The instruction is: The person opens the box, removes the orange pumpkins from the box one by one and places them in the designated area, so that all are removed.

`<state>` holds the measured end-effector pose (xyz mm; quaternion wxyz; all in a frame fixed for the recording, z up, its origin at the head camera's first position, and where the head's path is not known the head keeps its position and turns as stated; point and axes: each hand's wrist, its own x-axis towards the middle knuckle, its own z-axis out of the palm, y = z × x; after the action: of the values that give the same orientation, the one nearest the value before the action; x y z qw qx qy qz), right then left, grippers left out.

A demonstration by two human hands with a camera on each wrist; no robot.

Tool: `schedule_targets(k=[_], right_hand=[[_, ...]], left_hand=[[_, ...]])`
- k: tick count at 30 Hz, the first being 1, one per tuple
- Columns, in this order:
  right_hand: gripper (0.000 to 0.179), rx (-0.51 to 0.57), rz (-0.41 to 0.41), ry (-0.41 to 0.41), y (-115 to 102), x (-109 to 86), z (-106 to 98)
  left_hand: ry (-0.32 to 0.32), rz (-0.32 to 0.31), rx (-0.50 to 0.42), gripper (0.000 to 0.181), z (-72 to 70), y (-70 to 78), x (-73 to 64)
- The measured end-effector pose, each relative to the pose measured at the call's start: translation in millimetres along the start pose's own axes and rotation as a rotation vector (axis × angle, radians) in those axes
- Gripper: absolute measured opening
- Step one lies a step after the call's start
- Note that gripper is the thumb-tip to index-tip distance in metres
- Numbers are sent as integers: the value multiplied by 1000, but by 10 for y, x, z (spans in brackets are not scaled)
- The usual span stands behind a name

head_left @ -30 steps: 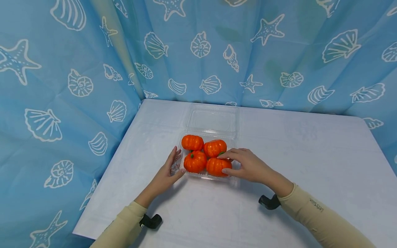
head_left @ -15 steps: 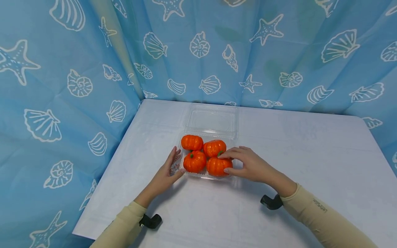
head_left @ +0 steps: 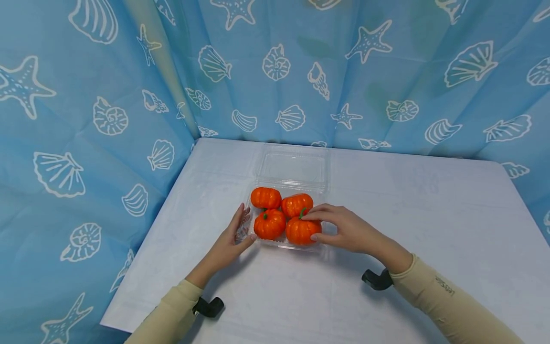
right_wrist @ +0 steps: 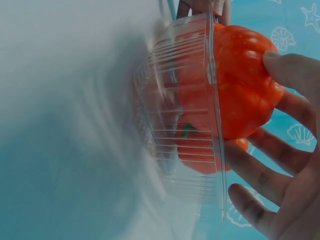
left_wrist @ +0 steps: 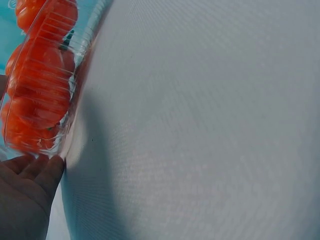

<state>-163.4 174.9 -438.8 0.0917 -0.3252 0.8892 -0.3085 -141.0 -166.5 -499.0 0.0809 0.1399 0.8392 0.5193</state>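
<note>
A clear plastic clamshell container holds several small orange toy pumpkins with green stems. My right hand holds the front right pumpkin, thumb on its near side and fingers on its far side. In the right wrist view this pumpkin stands above the container's rim. At the container's left end, my left hand rests with extended fingers along the wall and the thumb close to the front left pumpkin. The left wrist view shows its fingertips right at the container's end.
The container's clear lid lies folded back behind it. Two more pumpkins, back left and back right, fill the rear row. A white-covered table extends around, with a blue shell-print curtain behind and at the left.
The front right pumpkin has turned slightly in my right hand, so its green stem now points more upward. My right hand has shifted slightly right; the left hand stays in place.
</note>
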Motion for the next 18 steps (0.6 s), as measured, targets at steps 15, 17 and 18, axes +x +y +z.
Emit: schedule_targets(k=[15,17,18], right_hand=[[40,26,5,51,-17,41,47],[39,12,19,57,-20,44,55],[38,10,27,59,-24,43,56]], left_hand=[[-4,2,15,91,4,-20,2],[-4,-1,19,91,6,-19,3],[-4,1,19,91,5,-19,3]])
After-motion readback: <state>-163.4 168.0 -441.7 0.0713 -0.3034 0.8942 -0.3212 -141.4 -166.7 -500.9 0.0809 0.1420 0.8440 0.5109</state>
